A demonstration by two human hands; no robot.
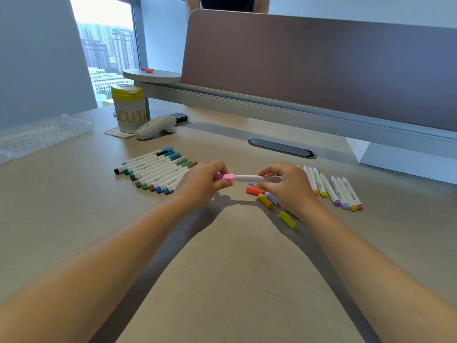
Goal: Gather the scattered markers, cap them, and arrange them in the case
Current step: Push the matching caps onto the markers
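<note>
Nearest on the desk (222, 280), pale matte wood-grain laminate: loose caps (269, 198), short blocky plastic sleeves in yellow, red, orange and lilac, lying by the right wrist.

Above them, held just off the surface, the white marker (249, 179). Left hand (201, 183) pinches the pink cap (226, 177), fingers curled round it. Right hand (288, 186) grips the barrel, fingers wrapped over it. Cap sits at the barrel's end; whether it is fully seated, cannot tell.

Handling, judged: marker light, rigid, smooth plastic, somewhat slippery, not fragile. Best grip is mid-barrel, with the cap taken by its flat sides and pushed straight along the axis; the tip is the only delicate part.

Right of the hands: uncapped markers (333, 188), white tapered barrels, coloured butt ends, side by side. Left: capped markers (154, 169) in a tidy slanted row, blues, greens, grey, brown.

Farther left: clear ribbed plastic case (42, 136), thin-walled, probably flexible. Beyond: white canister (128, 111) with a yellow lid.
</note>
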